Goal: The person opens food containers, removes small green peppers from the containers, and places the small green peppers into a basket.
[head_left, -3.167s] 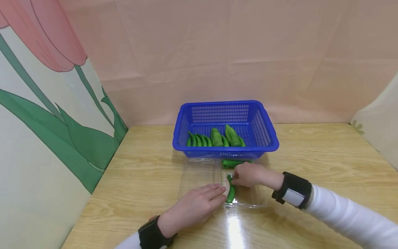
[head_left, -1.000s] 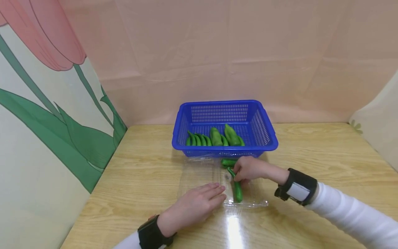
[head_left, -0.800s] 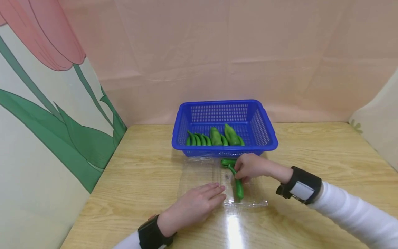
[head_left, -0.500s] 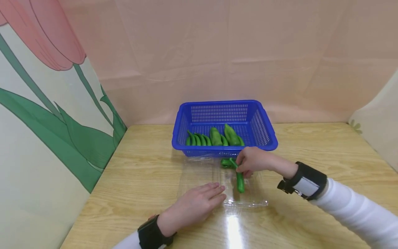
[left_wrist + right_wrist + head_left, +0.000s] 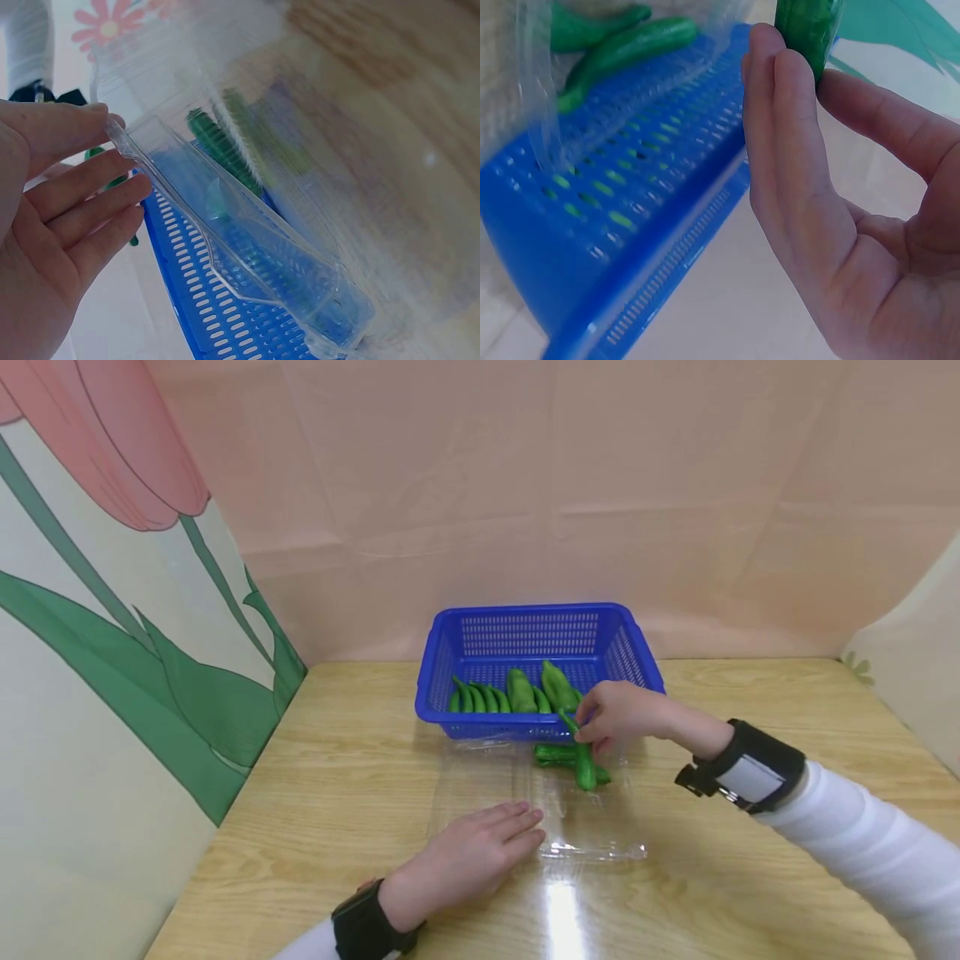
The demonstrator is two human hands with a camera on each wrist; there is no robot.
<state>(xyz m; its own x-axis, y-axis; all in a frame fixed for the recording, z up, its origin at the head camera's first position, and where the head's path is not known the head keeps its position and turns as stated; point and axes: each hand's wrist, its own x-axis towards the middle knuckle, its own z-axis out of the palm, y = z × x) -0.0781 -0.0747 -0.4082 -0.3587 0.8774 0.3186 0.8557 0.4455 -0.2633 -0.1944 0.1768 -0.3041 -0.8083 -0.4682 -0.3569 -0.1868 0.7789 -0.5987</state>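
In the head view my right hand (image 5: pixel 621 714) pinches a long green chili pepper (image 5: pixel 585 770) near its stem end, close to the basket's front rim. Thumb and fingertips meet on that pepper (image 5: pixel 806 30) in the right wrist view. Below it, other green chili peppers (image 5: pixel 552 755) lie crosswise at the back of the right half of a clear plastic clamshell box (image 5: pixel 588 827). My left hand (image 5: pixel 471 853) rests at the box's near middle, fingers nearly straight. Seen from the left wrist, its fingertips touch the box's rim (image 5: pixel 180 202); the thumb cannot be made out.
Behind the box stands a blue slotted basket (image 5: pixel 525 618) with a row of small green peppers (image 5: pixel 476 697) and two thicker green peppers (image 5: pixel 520 691) in it. The box's left half (image 5: pixel 480 772) lies spread flat. All sit on a wooden table (image 5: pixel 360 735) before a pink cloth (image 5: pixel 450 527).
My right hand took hold of the chili pepper in the box's right half and has carried it backward, up to the basket's front rim. My left hand has stayed in place.
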